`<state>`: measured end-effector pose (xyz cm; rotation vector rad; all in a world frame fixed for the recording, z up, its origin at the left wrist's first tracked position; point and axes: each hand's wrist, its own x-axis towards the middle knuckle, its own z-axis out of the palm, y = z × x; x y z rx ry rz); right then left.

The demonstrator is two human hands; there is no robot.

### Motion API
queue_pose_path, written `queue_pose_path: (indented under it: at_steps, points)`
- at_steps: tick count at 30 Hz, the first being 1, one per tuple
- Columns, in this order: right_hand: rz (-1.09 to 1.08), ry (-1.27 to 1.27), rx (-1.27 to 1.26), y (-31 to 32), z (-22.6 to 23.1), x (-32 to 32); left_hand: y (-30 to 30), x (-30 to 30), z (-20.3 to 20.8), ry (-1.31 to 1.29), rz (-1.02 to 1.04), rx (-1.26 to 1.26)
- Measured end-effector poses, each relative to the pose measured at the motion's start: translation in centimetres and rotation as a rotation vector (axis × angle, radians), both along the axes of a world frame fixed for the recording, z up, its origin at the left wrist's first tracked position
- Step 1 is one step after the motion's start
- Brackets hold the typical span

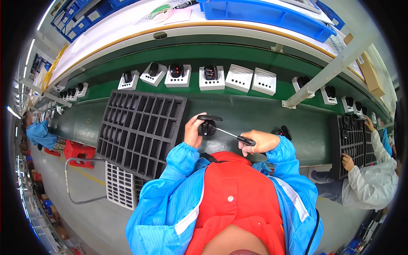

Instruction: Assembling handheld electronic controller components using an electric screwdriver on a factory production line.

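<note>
My left hand [193,133] grips a small black earbud case [207,127] with its lid raised, over the green work surface. Dark, shiny shapes sit inside the case, too small to make out fully. In my right hand [264,141] is a screwdriver [245,140] with a black handle. Its thin metal shaft points left, and the tip reaches the right side of the case; whether it touches is hard to see. A second black case [284,132] rests with its lid up beside my right wrist.
A grey foam tray [146,135] with many slots leans at left, above a white grid tray [119,185]. White boxes [212,84], several holding black cases, line the green belt [242,104]. A slanted metal post [316,83] stands at right. A co-worker [369,185] handles another foam tray [352,146].
</note>
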<state>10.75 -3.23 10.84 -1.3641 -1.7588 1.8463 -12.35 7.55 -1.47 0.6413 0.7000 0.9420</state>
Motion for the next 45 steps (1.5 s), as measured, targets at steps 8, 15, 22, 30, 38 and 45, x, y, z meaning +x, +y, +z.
queue_pose_path:
  at_steps: [8,15,22,30,38,45]
  points:
    - [-0.450,-0.481,0.624,3.0,0.1,-2.4,-0.4,2.4,0.2,0.088,-0.090,-0.053]
    - [-0.348,-0.631,0.502,8.1,-3.8,-1.3,-0.6,4.6,1.0,0.193,-0.423,-0.238]
    - [-0.798,-0.805,0.460,17.5,-8.0,7.5,2.0,-0.7,0.7,0.260,-0.293,-0.266]
    - [-1.066,-0.938,0.414,27.6,-14.6,10.9,7.7,-10.3,-0.3,0.474,0.089,-0.278]
    - [-1.039,-0.981,0.361,29.5,-15.4,10.6,20.9,-19.7,-4.4,1.354,0.463,0.314]
    - [-0.997,-0.796,0.627,27.2,-12.6,9.1,26.5,-22.9,-6.3,1.986,0.258,0.346]
